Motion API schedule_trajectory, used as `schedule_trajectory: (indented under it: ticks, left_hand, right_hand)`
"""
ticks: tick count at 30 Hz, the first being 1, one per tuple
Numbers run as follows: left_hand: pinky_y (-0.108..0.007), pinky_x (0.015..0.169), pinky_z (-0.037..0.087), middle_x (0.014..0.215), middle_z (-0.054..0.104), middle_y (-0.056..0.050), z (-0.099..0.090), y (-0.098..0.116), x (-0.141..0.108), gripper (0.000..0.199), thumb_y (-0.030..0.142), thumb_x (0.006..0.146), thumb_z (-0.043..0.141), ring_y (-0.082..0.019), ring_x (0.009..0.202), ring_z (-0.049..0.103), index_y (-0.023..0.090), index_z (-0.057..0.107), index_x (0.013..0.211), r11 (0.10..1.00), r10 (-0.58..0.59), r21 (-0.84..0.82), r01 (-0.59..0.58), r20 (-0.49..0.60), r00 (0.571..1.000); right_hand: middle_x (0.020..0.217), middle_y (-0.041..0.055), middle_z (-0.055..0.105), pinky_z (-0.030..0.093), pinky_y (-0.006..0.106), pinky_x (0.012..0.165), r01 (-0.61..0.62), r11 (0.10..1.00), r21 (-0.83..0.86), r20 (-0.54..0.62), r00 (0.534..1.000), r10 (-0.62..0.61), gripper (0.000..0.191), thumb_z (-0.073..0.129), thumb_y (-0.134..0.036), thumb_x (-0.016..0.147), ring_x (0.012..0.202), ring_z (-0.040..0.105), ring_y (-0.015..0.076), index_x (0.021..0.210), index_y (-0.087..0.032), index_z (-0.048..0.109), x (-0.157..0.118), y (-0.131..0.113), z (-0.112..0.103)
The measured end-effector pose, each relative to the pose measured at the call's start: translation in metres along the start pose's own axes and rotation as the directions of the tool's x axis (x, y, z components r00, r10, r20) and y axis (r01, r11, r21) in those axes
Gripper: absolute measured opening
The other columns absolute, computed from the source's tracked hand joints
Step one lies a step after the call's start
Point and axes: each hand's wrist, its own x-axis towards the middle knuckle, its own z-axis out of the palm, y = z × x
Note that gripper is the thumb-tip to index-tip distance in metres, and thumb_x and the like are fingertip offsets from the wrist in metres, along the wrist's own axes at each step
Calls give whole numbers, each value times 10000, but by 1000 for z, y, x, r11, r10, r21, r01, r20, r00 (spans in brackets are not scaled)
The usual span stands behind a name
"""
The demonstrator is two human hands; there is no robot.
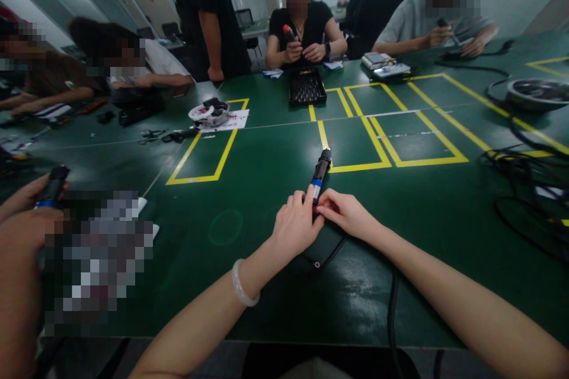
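A black cylindrical connector with a blue band and a silver section lies tilted over the green table, its far end pointing away from me. My left hand is closed over its near part from above, a pale bangle on that wrist. Beside it, my right hand has its fingertips pinched at the connector's near end, where a small red bit shows. What exactly the right fingertips grip is partly hidden. Just below my hands, a thin black lead ends in a small metal ring.
A thick black cable runs over the table's near edge. At left, a co-worker's hands hold a similar connector. A black tray with small parts stands ahead. Coiled cables and a round reel lie right. Yellow tape marks the green table.
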Motion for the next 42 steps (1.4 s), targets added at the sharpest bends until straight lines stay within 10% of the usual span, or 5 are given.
schedule_trajectory:
  ticks: [8,13,23,42]
  left_hand:
    - [-396,945,465,1318,495,-131,1,-12,-6,776,470,897,534,-283,1161,527,195,222,1551,994,66,-95,-61,47,997]
    - [-401,948,464,1311,499,-129,5,-11,-7,778,468,893,545,-282,1159,519,204,227,1553,993,64,-102,-62,20,998]
    - [-395,957,463,1296,505,-126,3,-12,-7,771,461,896,548,-274,1158,525,192,233,1546,991,63,-116,-61,11,998]
    - [-396,961,460,1313,499,-121,3,-11,-7,758,460,911,523,-274,1165,517,180,225,1550,991,59,-121,-56,23,998]
  right_hand:
    - [461,-75,496,267,191,347,-403,786,469,185,915,359,313,590,-471,854,341,385,70,743,-205,469,-1,2,-5]
    - [492,-70,532,302,171,327,-440,705,556,217,896,388,335,635,-482,817,357,445,70,757,-201,464,-2,3,-8]
    - [719,-27,508,496,188,441,-94,966,242,228,973,38,130,595,-303,889,614,528,111,956,-200,553,-6,4,-18]
    - [1044,78,605,476,294,774,302,893,-334,250,942,-224,143,514,-252,984,917,605,199,1034,-200,637,-8,-4,-20]
